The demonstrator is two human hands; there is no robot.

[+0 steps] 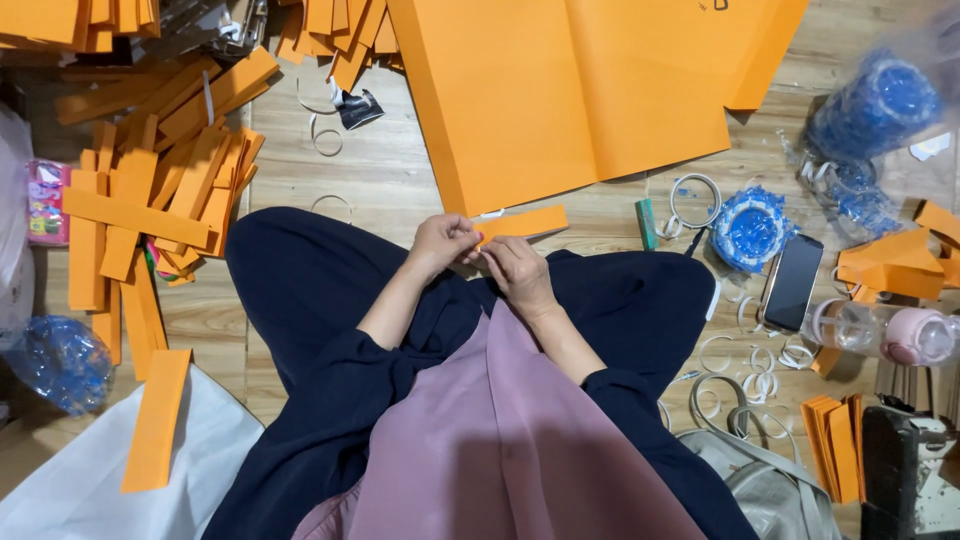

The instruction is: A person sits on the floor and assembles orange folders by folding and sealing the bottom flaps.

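Note:
I sit on a wooden floor with dark trousers and a mauve top below me. My left hand [441, 243] and my right hand [518, 274] meet over my lap. Both pinch the near end of a short orange paper strip [528, 221], which points away to the right. Just beyond the strip lies a big orange folded sheet [570, 95].
A heap of orange strips [150, 195] lies at left, another strip [157, 418] on a white sheet. At right are blue tape rolls [750, 228], a dark phone [792, 282], a clear bottle with pink cap [885, 332], white rings [760, 380], and a small orange stack [838, 445].

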